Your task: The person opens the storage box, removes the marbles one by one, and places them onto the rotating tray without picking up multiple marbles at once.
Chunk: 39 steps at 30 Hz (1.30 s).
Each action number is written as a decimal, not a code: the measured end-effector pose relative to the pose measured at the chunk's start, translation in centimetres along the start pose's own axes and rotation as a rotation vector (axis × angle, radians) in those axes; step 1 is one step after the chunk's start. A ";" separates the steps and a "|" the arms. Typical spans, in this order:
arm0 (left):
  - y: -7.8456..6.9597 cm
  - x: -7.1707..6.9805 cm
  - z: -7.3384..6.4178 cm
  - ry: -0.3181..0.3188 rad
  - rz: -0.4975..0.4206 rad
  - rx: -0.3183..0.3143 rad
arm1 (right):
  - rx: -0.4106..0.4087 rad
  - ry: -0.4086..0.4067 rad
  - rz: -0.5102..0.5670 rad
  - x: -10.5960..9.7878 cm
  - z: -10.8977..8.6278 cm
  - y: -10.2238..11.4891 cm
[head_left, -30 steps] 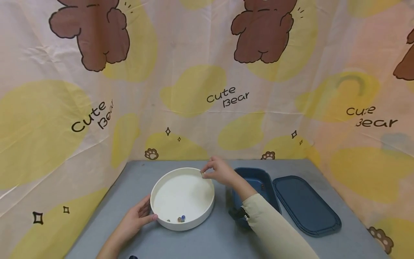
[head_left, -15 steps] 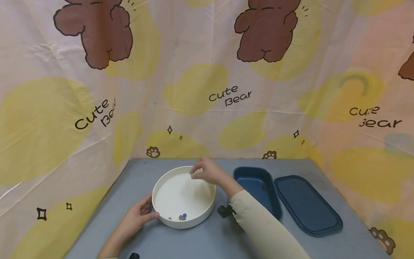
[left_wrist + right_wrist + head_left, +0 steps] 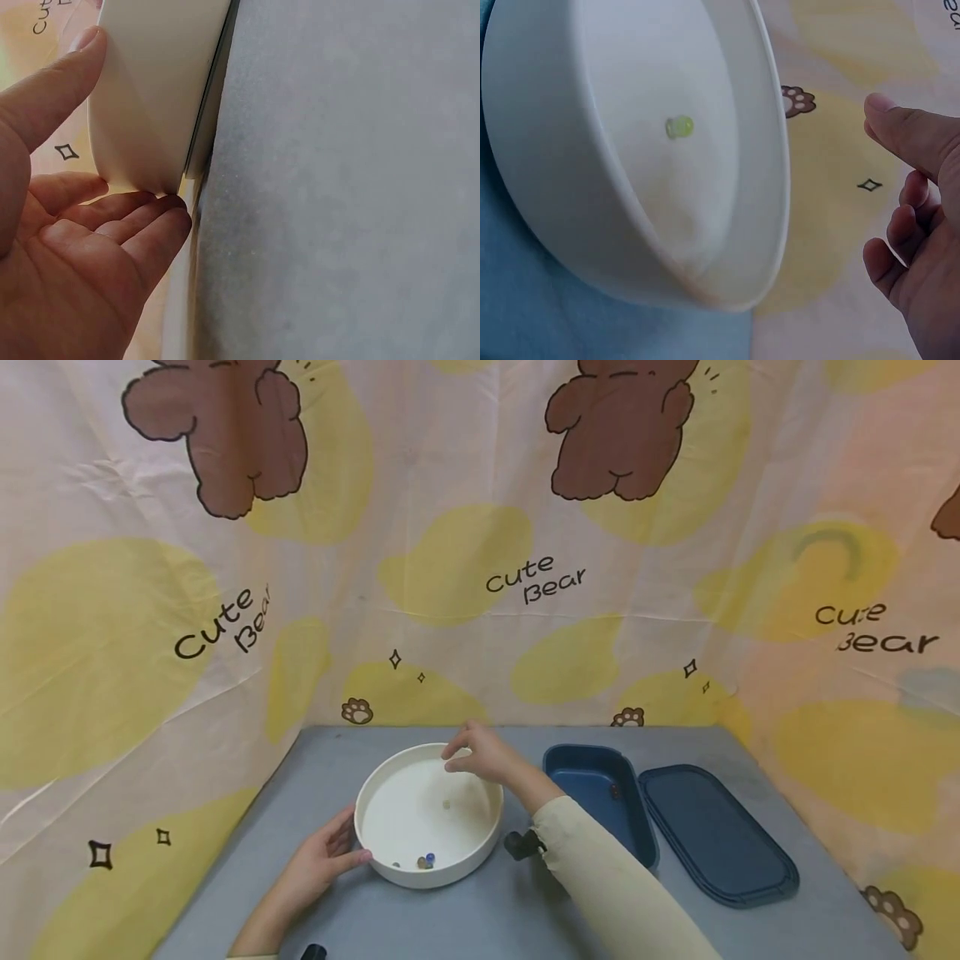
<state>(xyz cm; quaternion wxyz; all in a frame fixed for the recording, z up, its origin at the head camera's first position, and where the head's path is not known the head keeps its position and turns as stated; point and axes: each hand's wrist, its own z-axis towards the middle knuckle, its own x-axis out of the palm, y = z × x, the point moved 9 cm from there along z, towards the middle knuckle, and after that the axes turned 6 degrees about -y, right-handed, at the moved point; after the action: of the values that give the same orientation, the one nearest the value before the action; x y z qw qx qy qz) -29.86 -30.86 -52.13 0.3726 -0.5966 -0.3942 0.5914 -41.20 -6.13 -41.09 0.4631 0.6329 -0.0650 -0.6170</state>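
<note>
My left hand (image 3: pixel 318 864) rests against the left side of a round white tray (image 3: pixel 480 858). In the left wrist view its thumb and fingertips touch the tray's outer wall. Over the far right part of the tray, my right hand (image 3: pixel 486 753) has its thumb and fingers apart, with nothing between them. Below it in the tray is a pale green marble (image 3: pixel 681 126). A blue marble (image 3: pixel 430 857), an amber marble (image 3: pixel 422 863) and a small greyish marble (image 3: pixel 396 864) lie by the near wall.
Right of the tray stands a dark blue container (image 3: pixel 585 768) holding reddish-brown marbles (image 3: pixel 615 790), partly hidden by the right sleeve (image 3: pixel 600 868). Its matching lid (image 3: pixel 720 835) lies farther right. A printed bear curtain (image 3: pixel 450 568) hangs behind the grey table (image 3: pixel 465 927).
The right hand has moved left from the tray's rim to over its inside, and its fingers have let go of the pale green marble, now in the tray. The left hand stays in place.
</note>
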 end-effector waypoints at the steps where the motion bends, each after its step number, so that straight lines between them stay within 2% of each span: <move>1: 0.0 0.0 0.0 -0.003 -0.001 -0.006 | -0.005 -0.005 -0.002 -0.4 -0.1 -0.1; 9: 0.0 0.0 0.1 0.002 0.005 -0.022 | -0.039 -0.053 -0.084 -5.0 -1.7 -1.4; 17: -0.1 0.3 0.1 0.017 0.002 -0.029 | 0.014 -0.115 -0.072 -10.9 -4.8 -4.2; 24: 0.0 0.3 0.1 0.018 0.020 -0.048 | 0.022 -0.186 -0.157 -14.4 -7.5 -7.1; 29: 0.1 0.3 0.1 0.025 0.021 -0.049 | 0.075 -0.197 -0.166 -15.6 -8.9 -9.0; 39: 0.0 0.2 0.3 0.015 0.027 -0.021 | 0.180 -0.243 -0.158 -16.4 -11.1 -13.5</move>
<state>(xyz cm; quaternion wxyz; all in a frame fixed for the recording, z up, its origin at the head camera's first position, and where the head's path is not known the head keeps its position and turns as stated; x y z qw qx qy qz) -30.13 -30.66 -52.27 0.3612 -0.6101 -0.3895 0.5879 -42.26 17.82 -40.38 0.3432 0.5959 -0.1255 -0.7151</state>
